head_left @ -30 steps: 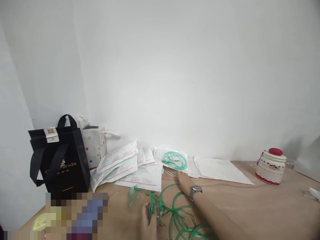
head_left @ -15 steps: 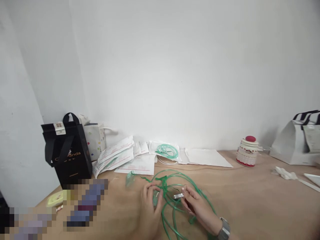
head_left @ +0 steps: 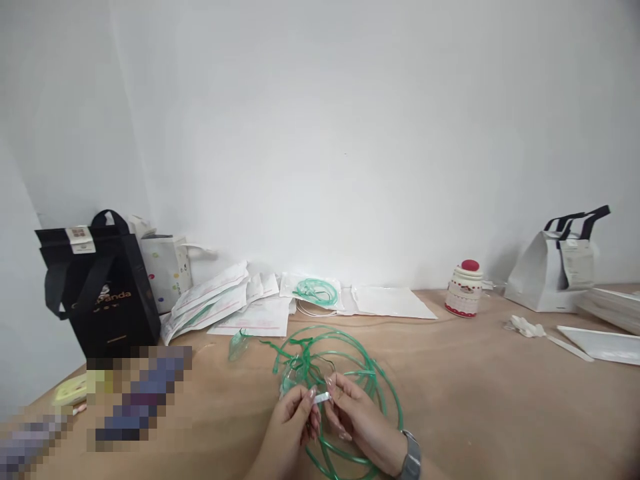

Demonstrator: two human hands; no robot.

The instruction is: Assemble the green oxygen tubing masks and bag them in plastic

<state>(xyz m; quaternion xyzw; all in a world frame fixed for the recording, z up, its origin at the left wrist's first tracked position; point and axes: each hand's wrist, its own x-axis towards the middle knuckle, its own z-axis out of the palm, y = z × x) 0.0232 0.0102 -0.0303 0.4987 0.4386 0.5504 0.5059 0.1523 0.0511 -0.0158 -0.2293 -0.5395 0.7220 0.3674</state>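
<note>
A small, flat whitish metal-looking strip (head_left: 321,398) is between my two hands. My left hand (head_left: 290,420) is closed, with thumb and fingers pinching the strip's left end. At the other end, the bent fingertips of my right hand (head_left: 357,417) close on it, and a watch (head_left: 411,455) sits on that wrist. Under and behind both hands lies a loose coil of green tubing (head_left: 373,370). A clear green-tinted oxygen mask (head_left: 293,375) with green straps rests just beyond my left hand, partly hidden. Farther left is a small clear green piece (head_left: 239,345).
White packets (head_left: 215,300) and a bagged green tube coil (head_left: 315,291) line the wall. A black bag (head_left: 107,300) stands left, near a yellow case (head_left: 73,390). Right are a red-lidded jar (head_left: 464,293), a white bag (head_left: 537,277), a white glove-like item (head_left: 526,327) and a tray (head_left: 600,343).
My left hand has come from the mask to the strip, which only my right hand held before. The hands are now together, and the view has shifted to the right.
</note>
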